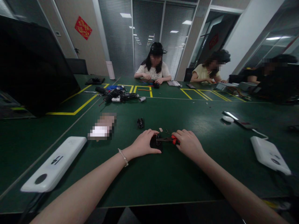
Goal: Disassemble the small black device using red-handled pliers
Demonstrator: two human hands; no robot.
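My left hand (145, 143) grips a small black part (154, 142) between thumb and fingers, low over the green table. What kind of part it is cannot be made out. In my right hand (188, 141) is a pair of pliers (174, 139) with red handles. Their metal jaws point left and reach the right side of the black part; whether they pinch anything is too small to tell. Beyond my left hand lies a small black component (140, 123). A few tiny scraps (160, 129) lie between the hands on the far side.
A white power bank (70, 155) lies at left, near a blurred phone (102, 126). Another white power bank (269, 155) is at right, with a cable to a dark device (240, 120). Cables and tools (116, 94) are piled farther back. Several people sit across the green table (144, 183).
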